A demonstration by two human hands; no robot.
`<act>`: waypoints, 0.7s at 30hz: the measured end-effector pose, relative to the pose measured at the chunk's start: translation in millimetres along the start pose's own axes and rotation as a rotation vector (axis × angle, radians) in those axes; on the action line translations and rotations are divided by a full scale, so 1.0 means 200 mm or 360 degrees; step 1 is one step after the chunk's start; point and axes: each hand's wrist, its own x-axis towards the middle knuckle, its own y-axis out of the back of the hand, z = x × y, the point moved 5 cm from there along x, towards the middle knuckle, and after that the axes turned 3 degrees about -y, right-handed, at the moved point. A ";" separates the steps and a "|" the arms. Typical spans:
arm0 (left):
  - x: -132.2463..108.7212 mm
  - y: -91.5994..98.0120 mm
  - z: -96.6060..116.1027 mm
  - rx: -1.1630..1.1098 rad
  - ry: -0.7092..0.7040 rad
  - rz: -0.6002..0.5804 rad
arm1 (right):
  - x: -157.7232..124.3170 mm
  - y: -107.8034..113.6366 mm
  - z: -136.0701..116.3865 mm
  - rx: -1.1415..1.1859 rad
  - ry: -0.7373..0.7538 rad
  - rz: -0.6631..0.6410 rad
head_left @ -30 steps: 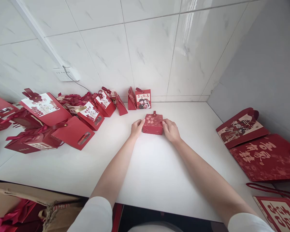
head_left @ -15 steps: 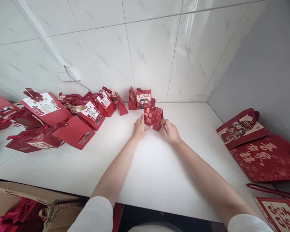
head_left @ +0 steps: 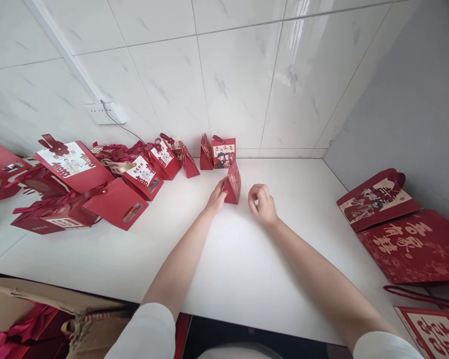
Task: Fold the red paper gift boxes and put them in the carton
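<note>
A small red gift box point(head_left: 233, 185) stands upright on the white table, tapering to a peak, with its narrow side turned toward me. My left hand point(head_left: 216, 197) grips its left side, thumb in front and fingers behind. A short gap to the right of the box, my right hand point(head_left: 262, 203) hovers with its fingers curled in, apart from the box; nothing shows in them. Just behind the held box is a red gift box with a cartoon couple point(head_left: 224, 152), and beside that a peaked red box point(head_left: 206, 152) seen edge-on.
Several red gift boxes point(head_left: 115, 202) are heaped on the left of the white table point(head_left: 243, 269). Larger red gift bags point(head_left: 415, 244) lie at the right edge. A cardboard box point(head_left: 52, 294) with red ribboned items is at lower left. A tiled wall point(head_left: 232, 80) rises behind.
The red gift box has been turned, so its lettered front no longer faces me but its narrow side does. My right hand has let go of it and curled its fingers.
</note>
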 end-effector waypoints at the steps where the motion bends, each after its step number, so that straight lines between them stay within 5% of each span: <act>1: 0.01 0.01 -0.03 -0.0108 0.0088 0.0037 | 0.00 0.02 0.02 0.0045 -0.0074 0.0073; 6: 0.02 0.04 -0.07 -0.0322 0.0278 0.0143 | 0.02 0.06 0.11 0.0266 -0.0372 0.0262; 9: 0.00 0.02 -0.03 -0.0318 0.0317 0.0110 | 0.02 0.04 0.18 0.0364 -0.0581 0.0179; 15: -0.03 -0.01 0.12 -0.0498 0.0119 -0.0248 | 0.01 -0.02 0.24 0.0429 -0.0751 -0.0077; 21: -0.02 -0.02 0.09 -0.0527 0.0130 -0.0396 | 0.01 -0.01 0.24 0.0428 -0.0767 -0.0085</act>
